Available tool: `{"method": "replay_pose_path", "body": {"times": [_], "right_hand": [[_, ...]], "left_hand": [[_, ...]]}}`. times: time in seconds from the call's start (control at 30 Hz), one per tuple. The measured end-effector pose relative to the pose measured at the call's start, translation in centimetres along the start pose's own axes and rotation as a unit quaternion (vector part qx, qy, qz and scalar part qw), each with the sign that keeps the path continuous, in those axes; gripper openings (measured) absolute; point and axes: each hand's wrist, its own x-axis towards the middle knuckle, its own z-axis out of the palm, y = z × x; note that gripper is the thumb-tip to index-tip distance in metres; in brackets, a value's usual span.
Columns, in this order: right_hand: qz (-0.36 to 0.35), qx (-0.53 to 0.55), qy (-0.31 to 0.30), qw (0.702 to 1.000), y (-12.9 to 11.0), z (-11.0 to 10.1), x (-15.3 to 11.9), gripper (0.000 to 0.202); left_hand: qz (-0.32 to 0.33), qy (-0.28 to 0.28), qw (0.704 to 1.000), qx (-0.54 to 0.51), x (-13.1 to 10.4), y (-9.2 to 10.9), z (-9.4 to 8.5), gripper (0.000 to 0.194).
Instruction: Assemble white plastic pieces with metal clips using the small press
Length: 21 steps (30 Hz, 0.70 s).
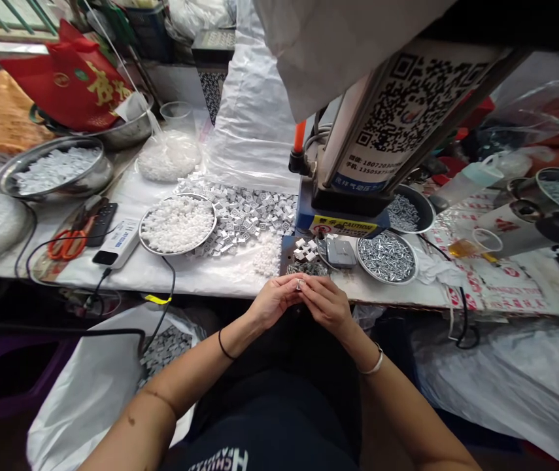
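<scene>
My left hand [275, 299] and my right hand [327, 304] meet at the table's front edge, fingertips pinched together around a small white plastic piece [299, 284]. Most of that piece is covered by my fingers. Just beyond them, several white square pieces [305, 249] sit on the base of a bench press [342, 216], above a little heap of metal pins [307, 268]. Left of the base lies a pile of small white plastic bits [268, 254]. A wide spread of grey-white square pieces [254, 212] covers the sheet behind it.
A dish of white beads [178, 224] stands to the left, near a white power strip [116, 245] and orange scissors [67, 244]. At right are a bowl of metal pins [387, 256] and a squeeze bottle [470, 183]. An open sack [87, 373] hangs below the table, left.
</scene>
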Motion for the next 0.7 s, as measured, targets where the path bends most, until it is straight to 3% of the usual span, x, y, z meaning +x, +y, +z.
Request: {"method": "replay_pose_path", "body": {"times": [0.07, 0.13, 0.27, 0.33, 0.47, 0.7], "right_hand": [[0.044, 0.014, 0.000, 0.999, 0.0, -0.3, 0.4, 0.027], [0.115, 0.024, 0.007, 0.993, 0.4, -0.7, 1.5, 0.018], [0.228, 0.007, 0.069, 0.971, 2.8, -1.3, 4.4, 0.011], [0.223, -0.001, 0.066, 0.973, 4.2, -1.1, 5.5, 0.011], [0.186, -0.027, 0.010, 0.982, 5.7, -0.4, 6.4, 0.012], [0.136, -0.024, -0.027, 0.990, 5.9, -0.4, 6.2, 0.015]], "left_hand": [[0.008, 0.014, 0.997, 0.069, 0.0, 0.2, -0.2, 0.042], [0.074, 0.042, 0.979, 0.187, 0.5, 1.0, -0.4, 0.043], [0.314, 0.087, 0.860, 0.392, 3.6, 2.8, -0.8, 0.038], [0.354, 0.048, 0.832, 0.425, 5.7, 3.2, -1.1, 0.045], [0.331, -0.014, 0.844, 0.421, 8.7, 2.3, -1.5, 0.049], [0.297, 0.001, 0.872, 0.388, 9.0, 1.6, -1.5, 0.047]]}}
